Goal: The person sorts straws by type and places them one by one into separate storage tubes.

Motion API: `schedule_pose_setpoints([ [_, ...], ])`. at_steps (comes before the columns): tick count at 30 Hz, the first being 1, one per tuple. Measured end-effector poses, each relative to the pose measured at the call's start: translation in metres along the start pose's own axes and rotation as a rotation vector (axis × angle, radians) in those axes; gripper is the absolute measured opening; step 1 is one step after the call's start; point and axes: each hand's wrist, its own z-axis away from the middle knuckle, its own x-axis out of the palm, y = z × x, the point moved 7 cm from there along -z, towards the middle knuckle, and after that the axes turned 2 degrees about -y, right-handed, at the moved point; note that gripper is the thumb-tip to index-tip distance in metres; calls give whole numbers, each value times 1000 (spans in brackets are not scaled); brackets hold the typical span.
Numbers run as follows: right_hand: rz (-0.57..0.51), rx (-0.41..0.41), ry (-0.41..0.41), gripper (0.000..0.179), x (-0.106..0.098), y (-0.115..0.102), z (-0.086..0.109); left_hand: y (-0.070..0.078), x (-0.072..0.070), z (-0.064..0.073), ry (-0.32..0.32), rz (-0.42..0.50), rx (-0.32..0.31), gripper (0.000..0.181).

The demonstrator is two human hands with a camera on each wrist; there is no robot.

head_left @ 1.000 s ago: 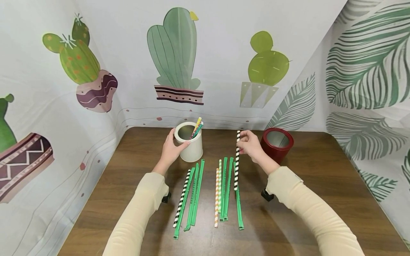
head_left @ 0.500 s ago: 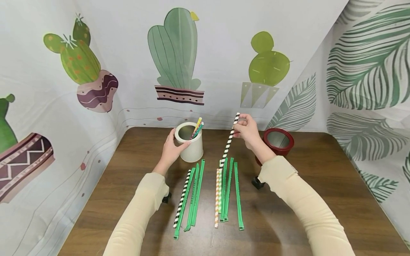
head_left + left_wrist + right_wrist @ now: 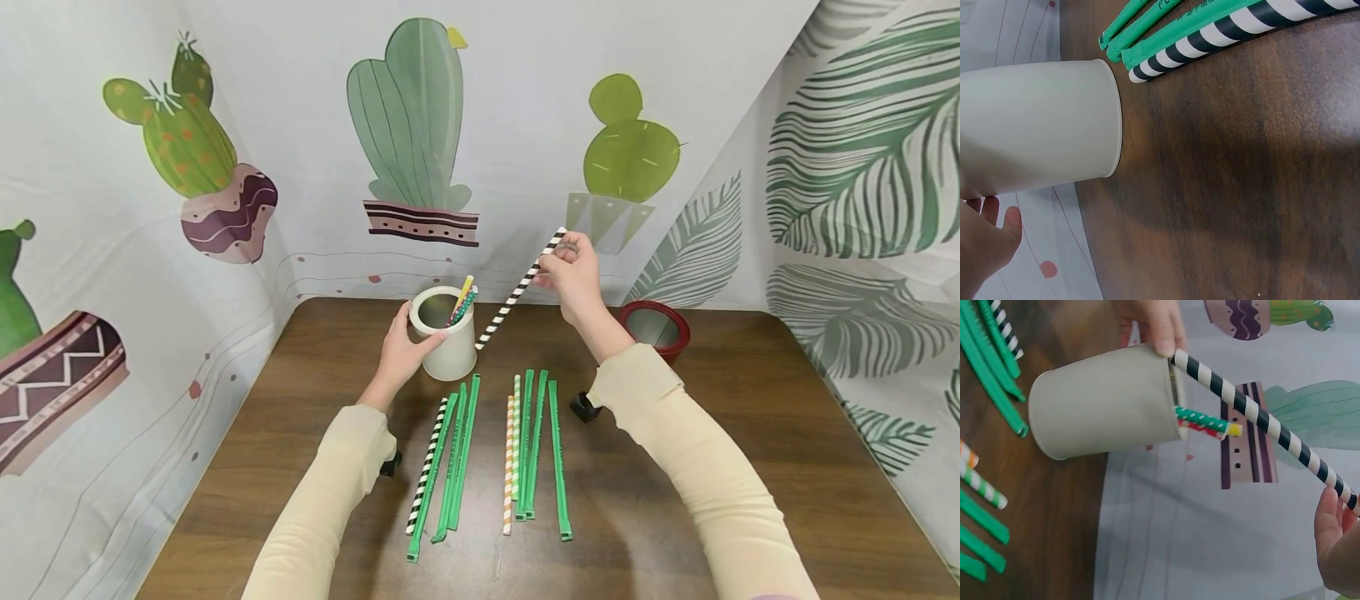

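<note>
My left hand (image 3: 403, 346) holds the rim of a cream-white can (image 3: 452, 354), thumb in front and fingers at its far left side. A yellow straw and a dotted green one (image 3: 1200, 419) stick out of that can, with a red one beside them. My right hand (image 3: 573, 275) pinches a black-and-white striped paper straw (image 3: 517, 292) near its upper end. The straw slants down to the left, its lower end beside the can in the head view. From the right wrist, that lower end overlaps the can's mouth, close to the left thumb (image 3: 1163, 340).
A dark red can (image 3: 656, 329) stands behind my right forearm. Green-wrapped straws (image 3: 450, 467) and a black-striped straw (image 3: 426, 467) lie on the brown table (image 3: 300, 500) at left. To their right lie an orange-striped straw (image 3: 508, 467), a green-striped one and more wrapped straws (image 3: 558, 458).
My right hand has risen and moved left with the striped straw, which has tilted from near upright to a slant towards the white can. My left hand has stayed on the can.
</note>
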Motion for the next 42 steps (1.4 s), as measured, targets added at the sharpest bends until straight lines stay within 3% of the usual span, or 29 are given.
schedule_pose_setpoints([
  [15,-99,-146,41,29,21,-18,-4,0,0,0,4,4,5,86],
  [28,-8,-96,35,31,41,24,-6,-1,0,-1,13,6,18,85],
  [42,49,-88,48,29,43,51,-6,-1,0,-1,23,-4,14,86],
])
